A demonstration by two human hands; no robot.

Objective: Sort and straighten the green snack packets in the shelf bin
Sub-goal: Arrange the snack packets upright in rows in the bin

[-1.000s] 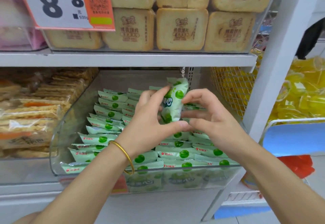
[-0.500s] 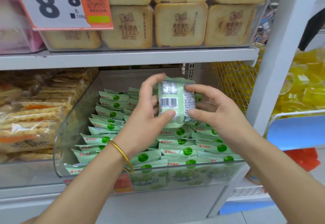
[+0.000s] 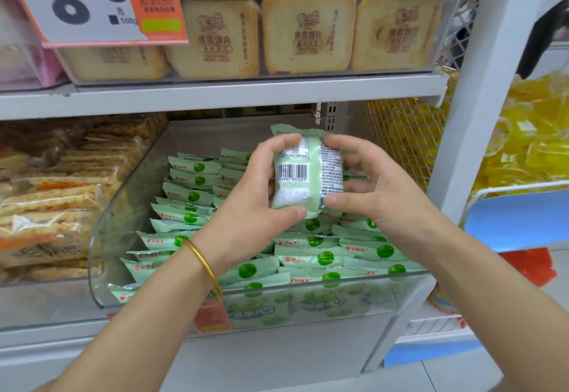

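Still upright w/ barcode [image 3: 292, 171] out, packet [image 3: 311, 188] pinched by left hand [image 3: 246, 210] & right hand [image 3: 381, 197] over bin [image 3: 123, 222]; hardly shifted.

A white metal shelf board [image 3: 215, 93] is fixed across the scene and is met at the right by a white upright post [image 3: 480, 120]. Beige square cakes [image 3: 308, 31] are stacked above it, partly covered at the left by a price sign [image 3: 77, 0] printed 88. Brown cracker packs [image 3: 52, 207] are stocked lower left. Yellow jelly cups [image 3: 538, 139] are heaped at the right above a blue panel [image 3: 517, 219]. Everything is evenly lit.
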